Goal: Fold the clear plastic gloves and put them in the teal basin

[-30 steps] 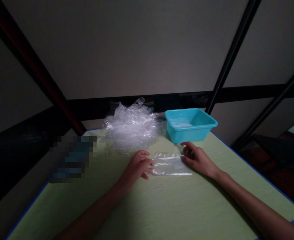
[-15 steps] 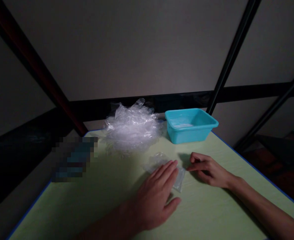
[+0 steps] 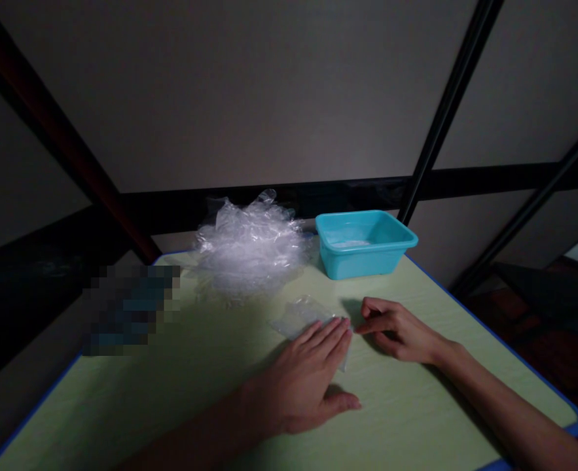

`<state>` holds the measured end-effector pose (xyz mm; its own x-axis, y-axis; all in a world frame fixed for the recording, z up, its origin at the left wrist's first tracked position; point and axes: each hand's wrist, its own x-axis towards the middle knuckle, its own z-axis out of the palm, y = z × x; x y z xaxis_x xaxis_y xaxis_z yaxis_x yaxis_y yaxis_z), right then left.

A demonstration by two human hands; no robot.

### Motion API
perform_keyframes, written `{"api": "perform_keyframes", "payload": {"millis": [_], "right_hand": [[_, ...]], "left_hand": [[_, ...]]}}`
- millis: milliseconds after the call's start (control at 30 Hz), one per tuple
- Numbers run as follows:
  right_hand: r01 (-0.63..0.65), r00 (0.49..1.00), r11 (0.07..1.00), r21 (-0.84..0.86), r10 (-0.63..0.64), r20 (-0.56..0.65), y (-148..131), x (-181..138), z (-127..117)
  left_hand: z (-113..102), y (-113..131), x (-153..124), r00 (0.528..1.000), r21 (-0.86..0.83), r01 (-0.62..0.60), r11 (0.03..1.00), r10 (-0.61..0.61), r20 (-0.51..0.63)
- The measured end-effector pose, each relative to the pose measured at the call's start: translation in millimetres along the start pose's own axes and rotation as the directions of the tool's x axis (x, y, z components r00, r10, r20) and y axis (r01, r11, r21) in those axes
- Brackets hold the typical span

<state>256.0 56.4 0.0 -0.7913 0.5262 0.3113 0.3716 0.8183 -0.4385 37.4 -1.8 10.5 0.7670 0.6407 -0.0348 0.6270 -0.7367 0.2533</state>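
Observation:
A thin clear plastic glove [image 3: 296,317] appears to lie flattened on the green tabletop, its right part covered by my left hand [image 3: 313,373]. That hand is palm down, fingers straight and together, thumb stretched out to the side. Just right of the fingertips is my right hand [image 3: 399,330], resting on the table. Its index finger points at the right edge of the plastic, the other fingers are curled, and I see nothing held in it. Whether the index fingertip touches the plastic is unclear.
A heap of crumpled clear plastic gloves [image 3: 252,245] sits at the back of the table [image 3: 195,405]. To its right stands a turquoise basin [image 3: 362,261] with some pale plastic inside. A blurred-out object [image 3: 134,311] lies at the left edge. Dark-framed panels [image 3: 269,98] rise behind.
My left hand has slid a little to the right over the plastic, its thumb further out. The right hand stays about where it was on the table. The whole view has shifted slightly.

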Motion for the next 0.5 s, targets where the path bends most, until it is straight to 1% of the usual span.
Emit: {"api": "perform_keyframes", "payload": {"millis": [167, 333, 400, 500], "right_hand": [[-0.01, 1.0, 1.0, 0.01, 0.01, 0.007, -1.2, 0.5, -0.1], [0.002, 0.998, 1.0, 0.009, -0.001, -0.062, -0.6, -1.2, 0.0], [0.006, 0.999, 1.0, 0.001, -0.006, -0.051, -0.7, -1.3, 0.4], [0.008, 1.0, 0.999, -0.032, -0.008, 0.009, -1.6, -0.3, 0.4]], "left_hand": [[6.8, -3.5, 1.8, 0.999, 0.001, -0.014, 1.0, 0.014, -0.035], [8.5, -4.9, 1.6, 0.999, 0.0, -0.021, 1.0, 0.021, -0.047], [8.2, -5.1, 1.1, 0.999, 0.003, -0.025, 1.0, 0.026, -0.048], [8.2, -5.1, 0.6, 0.999, 0.009, -0.023, 1.0, 0.024, -0.043]]}}
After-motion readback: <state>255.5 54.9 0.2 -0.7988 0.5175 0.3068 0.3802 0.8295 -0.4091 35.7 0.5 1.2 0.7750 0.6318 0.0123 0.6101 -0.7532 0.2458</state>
